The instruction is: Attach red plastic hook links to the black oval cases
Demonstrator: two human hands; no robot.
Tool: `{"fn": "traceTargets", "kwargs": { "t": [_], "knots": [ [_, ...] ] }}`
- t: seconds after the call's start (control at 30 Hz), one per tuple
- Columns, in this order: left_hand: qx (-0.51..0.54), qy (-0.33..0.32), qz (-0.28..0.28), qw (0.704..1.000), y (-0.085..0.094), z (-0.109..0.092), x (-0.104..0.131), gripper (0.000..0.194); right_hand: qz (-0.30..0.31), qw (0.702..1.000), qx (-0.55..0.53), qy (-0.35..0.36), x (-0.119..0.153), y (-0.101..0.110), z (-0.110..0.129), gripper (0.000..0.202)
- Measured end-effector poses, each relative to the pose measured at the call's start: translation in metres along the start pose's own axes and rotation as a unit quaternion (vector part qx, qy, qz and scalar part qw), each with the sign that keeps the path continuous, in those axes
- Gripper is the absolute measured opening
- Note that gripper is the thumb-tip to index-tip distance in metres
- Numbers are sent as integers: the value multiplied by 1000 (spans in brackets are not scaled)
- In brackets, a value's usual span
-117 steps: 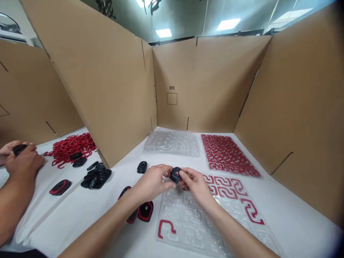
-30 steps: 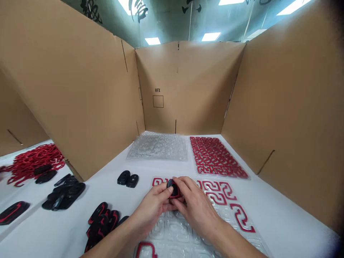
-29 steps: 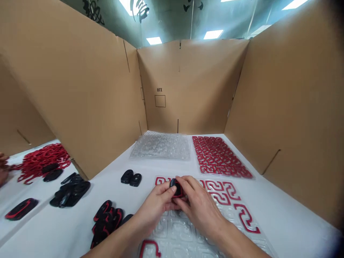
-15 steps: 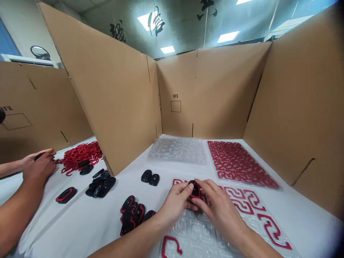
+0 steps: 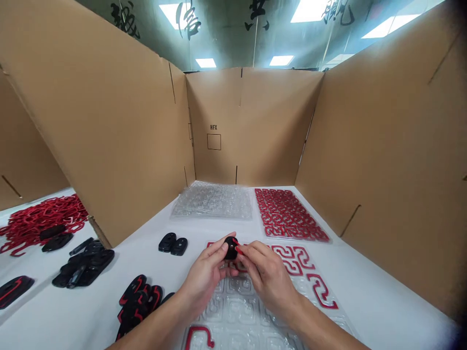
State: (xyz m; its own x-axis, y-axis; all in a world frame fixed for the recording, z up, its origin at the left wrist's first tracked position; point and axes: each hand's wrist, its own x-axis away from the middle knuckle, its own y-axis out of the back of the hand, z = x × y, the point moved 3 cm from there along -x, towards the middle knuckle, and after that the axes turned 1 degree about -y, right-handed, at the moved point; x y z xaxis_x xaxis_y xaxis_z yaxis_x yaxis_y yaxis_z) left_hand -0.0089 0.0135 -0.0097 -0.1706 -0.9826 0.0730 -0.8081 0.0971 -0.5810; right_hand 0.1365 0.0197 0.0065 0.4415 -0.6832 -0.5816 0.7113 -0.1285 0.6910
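My left hand (image 5: 209,270) is closed around a small black plastic casing (image 5: 231,248), held above the near clear tray (image 5: 241,311). In the fingertips of my right hand (image 5: 268,267), closed at the casing's right edge, is a red plastic trim strip (image 5: 239,249); most of it is hidden. Several red trim strips (image 5: 323,291) lie in the tray's far and right moulded slots, and one more sits at its near left corner. To the left is a pile of black casings with red trim (image 5: 138,301). Farther back rest two plain black casings (image 5: 173,244).
Clear empty trays (image 5: 213,201) are stacked at the back beside a tray full of red strips (image 5: 288,214). Cardboard walls (image 5: 251,126) surround the white table on three sides. Beyond the left wall lie loose red strips (image 5: 44,218) and black parts (image 5: 85,262).
My view has turned right, and the other person's hands have left it. Red trim showed along the casing's edge before; now my right fingers pinch red trim at its right side.
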Motion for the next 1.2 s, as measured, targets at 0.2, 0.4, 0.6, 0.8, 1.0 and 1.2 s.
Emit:
{"fn": "traceTargets", "kwargs": {
  "t": [0.2,0.4,0.6,0.8,1.0,1.2],
  "knots": [
    [-36,-27,11,999,-1,-1,0,33,30,998,37,29,1,0,4,21],
    [-251,-140,-26,958,3,-6,-2,30,13,995,88,34,-3,10,8,34],
    [-350,-134,-5,927,1,3,-2,24,-57,995,61,51,-3,12,-2,21],
    [-337,-128,-42,932,10,4,-11,25,4,994,43,96,-2,10,2,20],
    [-350,-203,-44,913,11,-2,-7,25,49,994,61,82,-7,9,6,18],
    [-306,-177,-32,935,7,-3,-5,28,30,995,88,26,-7,7,-5,19]
  ]
}}
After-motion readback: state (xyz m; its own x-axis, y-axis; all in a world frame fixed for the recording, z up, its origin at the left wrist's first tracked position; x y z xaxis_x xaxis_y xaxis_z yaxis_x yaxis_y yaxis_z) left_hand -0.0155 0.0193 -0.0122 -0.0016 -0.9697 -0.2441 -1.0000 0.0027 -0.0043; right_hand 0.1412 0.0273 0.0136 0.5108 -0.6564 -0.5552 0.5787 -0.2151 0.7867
